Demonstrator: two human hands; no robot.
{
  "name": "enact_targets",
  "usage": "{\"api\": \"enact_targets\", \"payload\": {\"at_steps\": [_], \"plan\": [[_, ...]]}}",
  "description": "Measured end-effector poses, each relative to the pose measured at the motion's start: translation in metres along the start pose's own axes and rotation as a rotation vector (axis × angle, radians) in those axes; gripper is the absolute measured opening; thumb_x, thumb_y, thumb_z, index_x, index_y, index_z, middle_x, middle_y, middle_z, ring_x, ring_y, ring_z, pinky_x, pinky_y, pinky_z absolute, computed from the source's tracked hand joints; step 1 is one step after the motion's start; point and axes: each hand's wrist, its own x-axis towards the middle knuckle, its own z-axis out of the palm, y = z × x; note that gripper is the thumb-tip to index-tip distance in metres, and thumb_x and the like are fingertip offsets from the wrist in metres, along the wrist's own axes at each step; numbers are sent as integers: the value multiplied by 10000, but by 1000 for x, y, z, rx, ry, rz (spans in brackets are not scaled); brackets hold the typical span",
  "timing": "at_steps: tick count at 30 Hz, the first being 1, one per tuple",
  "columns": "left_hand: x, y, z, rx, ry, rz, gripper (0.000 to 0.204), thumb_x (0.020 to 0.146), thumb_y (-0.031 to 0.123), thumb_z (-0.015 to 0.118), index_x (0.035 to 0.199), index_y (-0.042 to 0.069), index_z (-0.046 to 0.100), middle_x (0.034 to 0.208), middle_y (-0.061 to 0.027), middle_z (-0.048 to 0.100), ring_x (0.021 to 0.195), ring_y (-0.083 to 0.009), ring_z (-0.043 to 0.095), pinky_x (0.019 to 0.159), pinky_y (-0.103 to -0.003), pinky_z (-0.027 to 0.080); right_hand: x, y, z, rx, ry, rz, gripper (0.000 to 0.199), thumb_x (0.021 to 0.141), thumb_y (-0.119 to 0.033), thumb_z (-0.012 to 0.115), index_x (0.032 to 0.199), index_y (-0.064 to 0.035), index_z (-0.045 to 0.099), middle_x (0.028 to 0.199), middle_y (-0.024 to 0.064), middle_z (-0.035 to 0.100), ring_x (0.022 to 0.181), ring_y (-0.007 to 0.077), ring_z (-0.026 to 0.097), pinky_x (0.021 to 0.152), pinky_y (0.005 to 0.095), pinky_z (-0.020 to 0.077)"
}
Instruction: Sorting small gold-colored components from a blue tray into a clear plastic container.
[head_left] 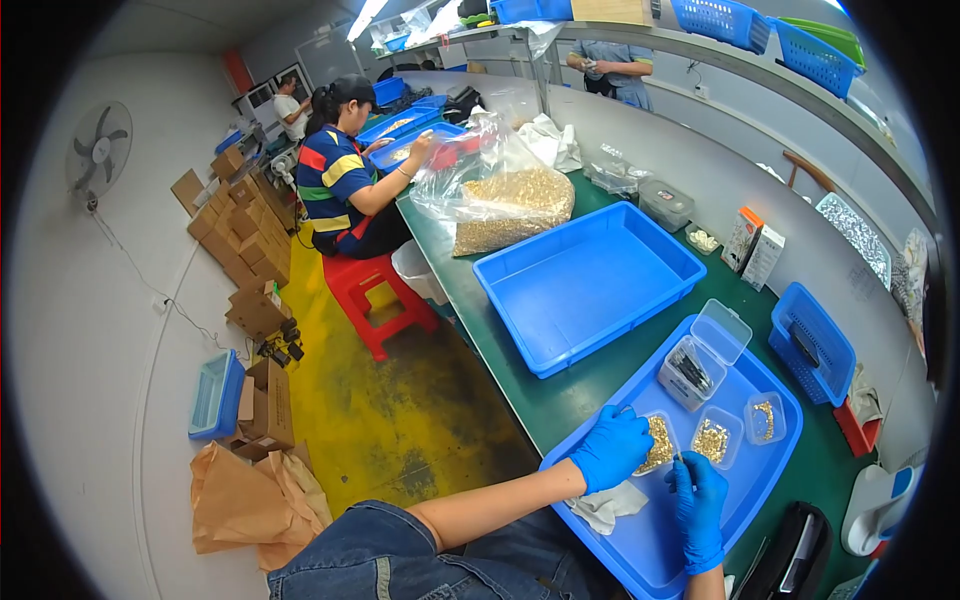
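Left hand [612, 447], blue-gloved, lay over the near side of a small clear tub of brass-coloured parts [660, 443], fingers curled down onto its rim, steadying or tipping it. Right hand [698, 505], also gloved, was pinched shut on something too small to make out, close beside a second clear tub of brass parts [713, 438]. Both tubs sat inside a blue tray [650, 550] at the near bench edge, with a white cloth [608, 506] by the left wrist. Step in hand looked like sorting small pieces between tubs; the next pick would call for a fine fingertip pinch. A third tub [765, 419] and an open-lidded clear box of dark parts [692, 368] crowded the tray's far side. Beyond lay an empty blue tray [588, 283], then a clear bag of brass parts [498, 200]. Farther along, a seated co-worker [345, 170] worked at the same green bench [520, 395].
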Motion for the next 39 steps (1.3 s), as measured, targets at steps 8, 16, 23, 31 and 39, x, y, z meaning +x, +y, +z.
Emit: {"api": "enact_targets", "payload": {"at_steps": [8,16,23,31,39], "plan": [[3,-1,7,-74,-17,-33,56,751,191,610,784,152,632,832,-57,573,920,-242,541,825,-407,359,0,-1,0,-140,-38,-134,82,839,-44,592,898,12,606,639,83,598,533,136,556,509,257,441],[3,-2,-3,-554,258,-166,88,792,109,620,877,87,632,857,-73,597,828,-227,584,778,-338,429,1,3,-1,-183,-33,-199,114,827,-49,607,925,7,624,668,100,625,572,162,602,540,267,463],[2,-1,-7,-1314,58,-293,141,842,81,603,973,33,620,916,-79,616,859,-157,586,807,-271,462,1,-4,-1,-181,-12,-158,120,824,-48,611,927,8,630,671,112,626,588,169,614,551,270,469],[3,-1,-11,-1460,-26,-272,134,848,89,599,962,19,616,920,-65,618,874,-128,574,828,-265,459,0,-4,-1,-155,-9,-142,118,826,-47,611,928,6,637,670,109,619,570,169,600,537,272,457],[3,3,-8,-1274,92,-193,122,835,85,608,939,22,624,898,-71,621,844,-152,589,793,-281,471,0,-1,-2,-224,0,-180,123,821,-53,621,928,1,646,683,113,621,562,165,583,524,278,443]]}}
